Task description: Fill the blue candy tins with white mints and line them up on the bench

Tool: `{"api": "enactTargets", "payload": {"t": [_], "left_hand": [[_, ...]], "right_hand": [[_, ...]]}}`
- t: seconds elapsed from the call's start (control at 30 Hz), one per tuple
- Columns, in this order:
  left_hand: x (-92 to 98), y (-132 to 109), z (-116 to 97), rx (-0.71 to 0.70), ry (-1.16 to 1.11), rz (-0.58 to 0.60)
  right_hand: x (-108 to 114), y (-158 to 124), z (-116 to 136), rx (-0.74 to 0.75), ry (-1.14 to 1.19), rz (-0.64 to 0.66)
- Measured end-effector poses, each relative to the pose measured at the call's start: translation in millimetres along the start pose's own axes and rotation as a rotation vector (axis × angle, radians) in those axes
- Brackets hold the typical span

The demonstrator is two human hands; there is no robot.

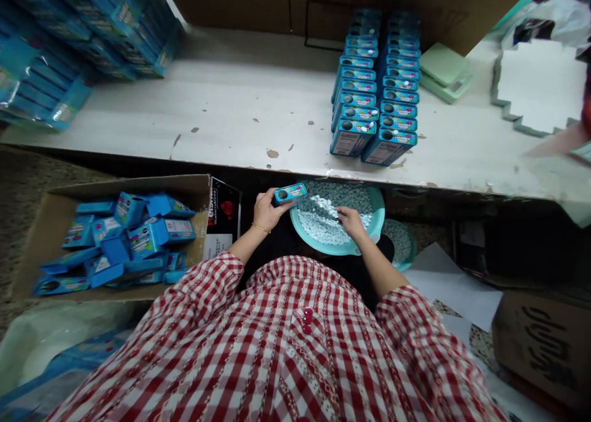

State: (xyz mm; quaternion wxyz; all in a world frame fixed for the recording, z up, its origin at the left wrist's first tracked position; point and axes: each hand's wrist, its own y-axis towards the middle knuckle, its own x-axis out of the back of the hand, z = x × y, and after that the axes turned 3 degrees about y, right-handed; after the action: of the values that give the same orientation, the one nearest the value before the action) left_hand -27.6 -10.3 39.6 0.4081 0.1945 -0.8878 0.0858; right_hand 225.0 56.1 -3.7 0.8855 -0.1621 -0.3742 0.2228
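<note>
Over the left rim of a turquoise basin, my left hand is closed around a small blue candy box, its printed end facing up. White pellet-like candies fill the basin. Above them, my right hand pinches what looks like a scoop, heaped with white candies and pointing at the box. The candies and my fingers hide most of the scoop. Box and scoop are close but apart.
Two rows of upright blue boxes stand on the white table. A cardboard carton at left holds loose blue boxes. Wrapped stacks, a pale green scale and white card sheets lie around. Another person's blurred hand is at right.
</note>
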Motion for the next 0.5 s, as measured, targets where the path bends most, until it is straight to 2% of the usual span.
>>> {"api": "enactTargets", "payload": {"t": [0.1, 0.17, 0.27, 0.4, 0.5], "left_hand": [[-13.1, 2.1, -8.5, -0.045, -0.013, 0.04], [-24.0, 2.6, -16.6, -0.082, 0.005, 0.088], [-39.0, 1.8, -29.8, -0.151, 0.063, 0.159], [-49.8, -2.8, -42.8, -0.236, 0.141, 0.235], [-51.2, -6.5, -45.3, -0.268, 0.173, 0.258]], "right_hand": [[39.9, -20.2, 7.7, 0.036, 0.068, -0.003], [64.4, -33.7, 21.5, 0.099, 0.037, -0.014], [89.2, -51.0, 53.9, 0.212, -0.236, -0.031], [93.9, -67.3, 105.4, 0.203, -0.725, 0.033], [86.1, -75.2, 135.6, 0.182, -0.917, 0.081]]}}
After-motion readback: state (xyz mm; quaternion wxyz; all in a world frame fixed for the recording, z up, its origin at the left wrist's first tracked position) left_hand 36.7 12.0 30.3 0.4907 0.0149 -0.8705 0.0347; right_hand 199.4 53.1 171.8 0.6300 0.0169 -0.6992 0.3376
